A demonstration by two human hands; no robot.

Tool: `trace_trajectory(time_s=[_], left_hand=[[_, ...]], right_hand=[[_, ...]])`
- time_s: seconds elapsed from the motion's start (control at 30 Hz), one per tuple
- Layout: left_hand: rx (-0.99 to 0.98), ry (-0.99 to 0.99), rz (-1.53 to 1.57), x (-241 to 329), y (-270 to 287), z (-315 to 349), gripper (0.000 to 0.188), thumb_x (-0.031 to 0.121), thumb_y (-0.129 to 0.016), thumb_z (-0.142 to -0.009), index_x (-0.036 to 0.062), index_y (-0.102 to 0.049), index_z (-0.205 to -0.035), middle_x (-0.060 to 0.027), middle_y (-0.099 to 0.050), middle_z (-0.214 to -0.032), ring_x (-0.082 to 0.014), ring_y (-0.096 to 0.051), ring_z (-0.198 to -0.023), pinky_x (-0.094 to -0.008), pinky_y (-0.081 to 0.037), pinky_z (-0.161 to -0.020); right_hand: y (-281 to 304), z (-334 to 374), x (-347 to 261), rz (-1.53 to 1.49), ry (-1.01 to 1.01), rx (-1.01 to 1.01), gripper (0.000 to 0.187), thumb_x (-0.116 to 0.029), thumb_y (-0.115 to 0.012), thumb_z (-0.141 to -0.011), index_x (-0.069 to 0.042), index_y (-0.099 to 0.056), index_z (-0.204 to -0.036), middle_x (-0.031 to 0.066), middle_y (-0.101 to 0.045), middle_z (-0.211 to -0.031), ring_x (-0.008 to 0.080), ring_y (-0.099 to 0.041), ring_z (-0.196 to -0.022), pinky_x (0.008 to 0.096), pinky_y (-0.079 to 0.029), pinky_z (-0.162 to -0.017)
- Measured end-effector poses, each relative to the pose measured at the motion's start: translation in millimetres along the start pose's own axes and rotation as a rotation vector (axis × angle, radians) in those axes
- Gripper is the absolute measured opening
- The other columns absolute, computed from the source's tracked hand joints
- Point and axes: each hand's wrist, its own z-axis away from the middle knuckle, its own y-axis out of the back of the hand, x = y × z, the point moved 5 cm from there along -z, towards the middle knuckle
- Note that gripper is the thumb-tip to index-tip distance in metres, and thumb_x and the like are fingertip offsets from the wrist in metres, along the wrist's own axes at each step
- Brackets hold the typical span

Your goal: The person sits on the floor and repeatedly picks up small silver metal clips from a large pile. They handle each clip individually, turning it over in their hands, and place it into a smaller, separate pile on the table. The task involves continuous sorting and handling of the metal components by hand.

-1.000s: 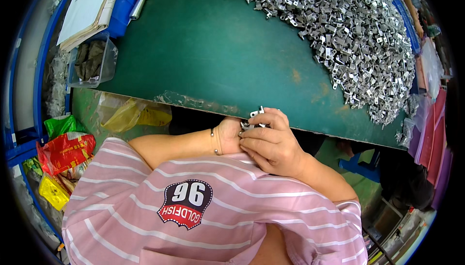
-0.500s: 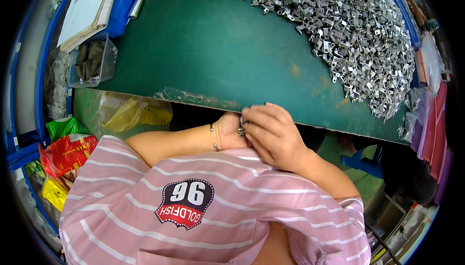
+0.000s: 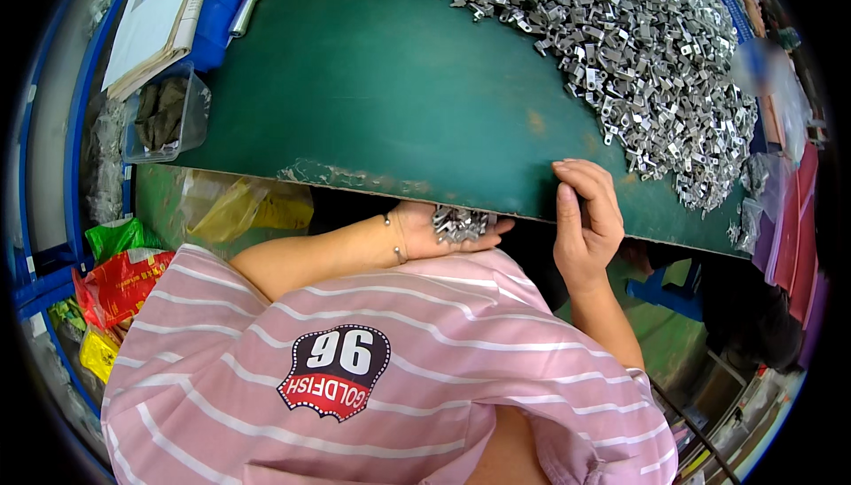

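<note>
I see left hand (image 3: 415,230) palm-up, fingers loosely extended, cradling small metal brackets (image 3: 461,224) just off the green table (image 3: 372,86), probably cupped against spilling. Right hand (image 3: 589,219) half-curled, nothing visible in it, near the bracket pile (image 3: 651,68); half a second ago it covered the left palm.

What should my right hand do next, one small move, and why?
Perhaps reach your bare right hand toward the heap of small silvery metal brackets on the flat green tabletop: no bracket shows in that hand, while your upturned left hand cradles a loose cluster of brackets.
</note>
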Motion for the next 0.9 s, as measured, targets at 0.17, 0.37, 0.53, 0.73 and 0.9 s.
trace_trajectory(time_s=[0.17,0.37,0.53,0.73,0.9], left_hand=[[0.408,-0.384,-0.44,10.2,-8.7,-9.0,0.044,0.028,-0.058,-0.097,0.0031,-0.053,-0.133,-0.0194,-0.058,-0.129,-0.0334,-0.055,-0.119,-0.0505,-0.045,-0.104],[0.431,-0.284,-1.79,6.0,-31.1,3.9,0.038,0.022,-0.063,-0.094,0.0037,-0.06,-0.126,-0.0126,-0.063,-0.123,-0.0218,-0.057,-0.112,-0.0368,-0.046,-0.1],[0.383,-0.411,-1.835,11.2,-16.2,-1.1,0.031,0.02,-0.067,-0.092,0.0028,-0.067,-0.117,-0.008,-0.068,-0.116,-0.0158,-0.058,-0.105,-0.0305,-0.047,-0.094],[0.354,-0.259,-0.832,16.2,10.0,-9.9,0.05,0.027,-0.028,-0.103,0.0055,-0.038,-0.147,-0.0164,-0.034,-0.154,-0.0355,-0.027,-0.145,-0.0509,-0.027,-0.119],[0.248,-0.306,-0.388,34.0,16.9,-3.8,0.041,0.022,-0.048,-0.1,0.0032,-0.049,-0.135,-0.0184,-0.052,-0.138,-0.0334,-0.053,-0.123,-0.0505,-0.045,-0.104]], right_hand=[[-0.9,-1.2,0.5,0.024,0.004,0.007,0.014,0.007,-0.064,-0.083,0.004,-0.067,-0.096,0.0161,-0.068,-0.096,0.0312,-0.065,-0.092,0.0376,-0.05,-0.085],[-1.8,-2.9,-3.1,0.084,0.042,-0.023,0.015,0.008,-0.064,-0.081,0.003,-0.067,-0.095,0.0168,-0.068,-0.094,0.0329,-0.065,-0.091,0.0388,-0.051,-0.084],[-5.4,-9.4,-3.6,0.028,0.003,-0.065,0.014,0.008,-0.064,-0.081,0.002,-0.067,-0.094,0.016,-0.068,-0.094,0.0322,-0.065,-0.091,0.0385,-0.05,-0.085],[-23.3,-84.6,-12.3,0.187,0.228,-0.187,0.021,0.002,-0.067,-0.081,-0.001,-0.066,-0.102,0.016,-0.065,-0.104,0.0327,-0.061,-0.099,0.0393,-0.048,-0.087],[-81.9,-184.9,-7.6,0.454,0.477,-0.235,0.036,-0.018,-0.067,-0.088,-0.007,-0.058,-0.121,0.013,-0.057,-0.127,0.034,-0.054,-0.117,0.052,-0.036,-0.104]])
